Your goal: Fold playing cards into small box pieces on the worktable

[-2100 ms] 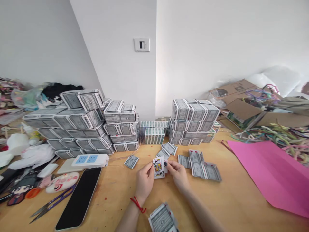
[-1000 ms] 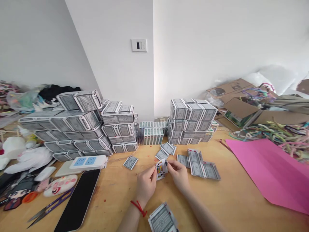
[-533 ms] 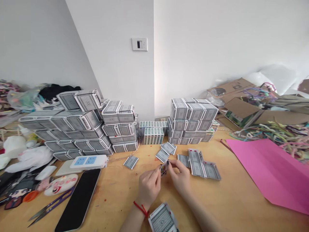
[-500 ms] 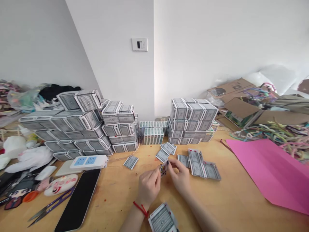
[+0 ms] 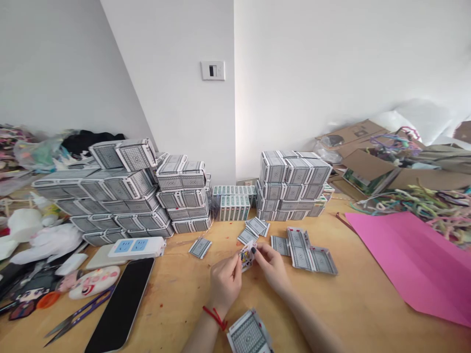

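Note:
A face-pattern playing card (image 5: 247, 257) is held between my two hands, above the middle of the table. My left hand (image 5: 225, 283), a red cord at its wrist, pinches the card's left side. My right hand (image 5: 271, 265) pinches its right edge with thumb and fingers. Just beyond lie several grey-backed cards (image 5: 256, 226). A joined group of folded cards (image 5: 300, 250) rests right of my right hand. Between my forearms sits another folded card piece (image 5: 248, 333). One single card (image 5: 200, 247) lies to the left.
Stacked blocks of folded cards stand at the left (image 5: 110, 191) and right (image 5: 283, 181) back, with green card packs (image 5: 234, 207) between. At left are a phone (image 5: 121, 304), scissors (image 5: 79, 316) and a power strip (image 5: 137, 246). Pink paper (image 5: 412, 255) lies right.
The card between my hands has turned so its printed face shows more toward me. Both hands stay in nearly the same place; the view has shifted very slightly.

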A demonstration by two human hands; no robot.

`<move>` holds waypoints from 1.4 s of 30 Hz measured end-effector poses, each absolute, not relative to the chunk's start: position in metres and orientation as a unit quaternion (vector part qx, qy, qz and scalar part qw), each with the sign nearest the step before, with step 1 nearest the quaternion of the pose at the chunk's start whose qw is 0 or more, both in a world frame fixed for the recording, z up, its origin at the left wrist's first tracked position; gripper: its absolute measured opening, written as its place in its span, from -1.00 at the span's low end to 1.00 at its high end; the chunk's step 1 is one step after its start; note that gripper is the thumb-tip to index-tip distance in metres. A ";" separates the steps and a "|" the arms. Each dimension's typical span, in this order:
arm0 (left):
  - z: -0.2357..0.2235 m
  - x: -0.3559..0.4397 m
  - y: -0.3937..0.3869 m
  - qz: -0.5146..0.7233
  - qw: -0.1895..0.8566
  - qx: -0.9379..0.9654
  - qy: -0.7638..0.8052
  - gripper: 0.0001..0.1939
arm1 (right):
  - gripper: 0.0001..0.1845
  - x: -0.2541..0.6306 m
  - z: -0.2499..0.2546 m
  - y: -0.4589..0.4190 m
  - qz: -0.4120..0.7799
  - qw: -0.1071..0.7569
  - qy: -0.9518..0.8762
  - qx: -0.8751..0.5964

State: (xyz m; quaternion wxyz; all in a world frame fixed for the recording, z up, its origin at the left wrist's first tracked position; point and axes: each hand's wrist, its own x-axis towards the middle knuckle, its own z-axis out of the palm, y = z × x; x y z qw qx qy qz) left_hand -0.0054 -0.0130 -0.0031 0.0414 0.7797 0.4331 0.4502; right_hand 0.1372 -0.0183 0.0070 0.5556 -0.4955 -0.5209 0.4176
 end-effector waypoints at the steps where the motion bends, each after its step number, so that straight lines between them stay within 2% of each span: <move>1: -0.003 -0.006 -0.013 0.452 0.046 0.777 0.436 -0.77 | -0.69 0.137 0.007 -0.018 0.416 0.549 -0.527 -0.497; 9: -0.001 -0.004 -0.013 0.441 0.052 0.774 0.451 -0.73 | -0.73 0.137 0.002 -0.020 0.317 0.521 -0.561 -0.560; 14: -0.001 -0.003 -0.014 0.425 0.043 0.791 0.438 -0.75 | -0.76 0.133 0.001 -0.023 0.176 0.510 -0.586 -0.605; 16: -0.001 -0.003 -0.014 0.431 0.051 0.785 0.443 -0.74 | -0.76 0.133 0.001 -0.023 0.196 0.515 -0.580 -0.600; 20: -0.001 -0.004 -0.013 0.454 0.075 0.764 0.452 -0.72 | -0.69 0.136 0.002 -0.020 0.341 0.519 -0.555 -0.554; 22: -0.001 -0.004 -0.013 0.457 0.077 0.760 0.455 -0.72 | -0.68 0.137 0.002 -0.020 0.365 0.513 -0.552 -0.546; 29: -0.002 -0.004 -0.013 0.441 0.066 0.771 0.455 -0.74 | -0.71 0.132 -0.002 -0.023 0.276 0.489 -0.577 -0.593; 37: 0.004 -0.004 -0.014 0.455 0.115 0.740 0.482 -0.72 | -0.66 0.137 0.002 -0.019 0.426 0.504 -0.547 -0.515; 42: 0.002 -0.004 -0.014 0.447 0.104 0.750 0.476 -0.73 | -0.72 0.133 -0.005 -0.021 0.328 0.483 -0.574 -0.574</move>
